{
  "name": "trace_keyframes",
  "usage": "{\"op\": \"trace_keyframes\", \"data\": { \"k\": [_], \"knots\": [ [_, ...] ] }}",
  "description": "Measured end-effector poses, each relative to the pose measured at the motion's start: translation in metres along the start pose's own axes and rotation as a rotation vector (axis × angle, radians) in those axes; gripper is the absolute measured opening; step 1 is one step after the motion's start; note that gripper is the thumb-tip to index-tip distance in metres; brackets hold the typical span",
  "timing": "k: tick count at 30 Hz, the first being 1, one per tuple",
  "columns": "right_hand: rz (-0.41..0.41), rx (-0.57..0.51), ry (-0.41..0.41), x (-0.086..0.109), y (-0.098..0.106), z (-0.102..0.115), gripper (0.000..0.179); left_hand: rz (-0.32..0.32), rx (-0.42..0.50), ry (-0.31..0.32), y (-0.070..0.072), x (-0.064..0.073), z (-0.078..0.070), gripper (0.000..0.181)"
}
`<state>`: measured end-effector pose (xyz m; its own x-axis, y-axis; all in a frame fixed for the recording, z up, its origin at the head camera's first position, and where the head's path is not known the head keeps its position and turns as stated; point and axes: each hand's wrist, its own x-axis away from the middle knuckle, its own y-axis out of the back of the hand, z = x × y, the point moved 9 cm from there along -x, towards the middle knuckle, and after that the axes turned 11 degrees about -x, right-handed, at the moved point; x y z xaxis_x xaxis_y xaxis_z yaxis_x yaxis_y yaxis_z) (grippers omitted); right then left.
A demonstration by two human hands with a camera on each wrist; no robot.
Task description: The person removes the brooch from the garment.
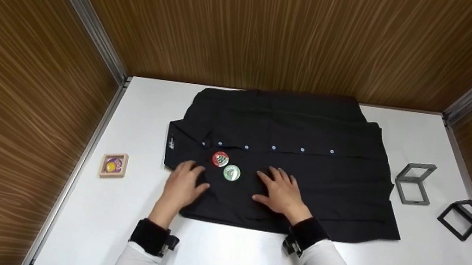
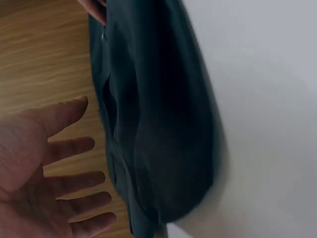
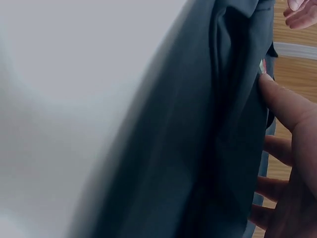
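A black button-up shirt (image 1: 294, 178) lies spread sideways on the white table, its collar (image 1: 182, 145) toward the left. On its chest sit a red round badge (image 1: 220, 159) and a green round badge (image 1: 232, 173). My left hand (image 1: 183, 185) is over the shirt's near left edge by the collar, fingers spread; in the left wrist view its fingers (image 2: 79, 183) look straight, with nothing between them. To the right of the badges, my right hand (image 1: 280, 193) has its fingers spread, and in the right wrist view the fingertips (image 3: 267, 82) are right at the cloth.
A small wooden frame (image 1: 113, 165) with a purple and yellow round piece stands at the left. Toward the right edge are a grey hinged frame (image 1: 413, 199) and a black hinged frame (image 1: 453, 226), both opened out. Wood-grain panels (image 1: 251, 27) wall in the table at the back and sides.
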<state>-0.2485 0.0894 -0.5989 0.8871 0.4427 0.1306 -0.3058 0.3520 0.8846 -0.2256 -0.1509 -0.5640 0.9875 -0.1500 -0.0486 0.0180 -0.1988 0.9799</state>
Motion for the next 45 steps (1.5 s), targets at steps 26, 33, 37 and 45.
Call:
{"op": "trace_keyframes", "data": {
  "k": [26, 33, 37, 45],
  "knots": [
    [0.064, -0.018, -0.099, -0.001, -0.001, -0.021, 0.079, 0.33, 0.015, 0.012, -0.049, -0.008, 0.014, 0.096],
    [0.085, -0.08, -0.111, -0.009, -0.002, -0.022, 0.083, 0.344, 0.022, 0.028, -0.049, -0.01, 0.023, 0.099],
    [0.092, -0.106, -0.107, -0.012, -0.002, -0.023, 0.083, 0.347, 0.01, 0.035, -0.049, -0.01, 0.023, 0.1],
    [0.098, -0.087, -0.11, -0.01, -0.004, -0.024, 0.083, 0.37, -0.128, 0.041, -0.046, -0.009, 0.02, 0.096]
  ]
}}
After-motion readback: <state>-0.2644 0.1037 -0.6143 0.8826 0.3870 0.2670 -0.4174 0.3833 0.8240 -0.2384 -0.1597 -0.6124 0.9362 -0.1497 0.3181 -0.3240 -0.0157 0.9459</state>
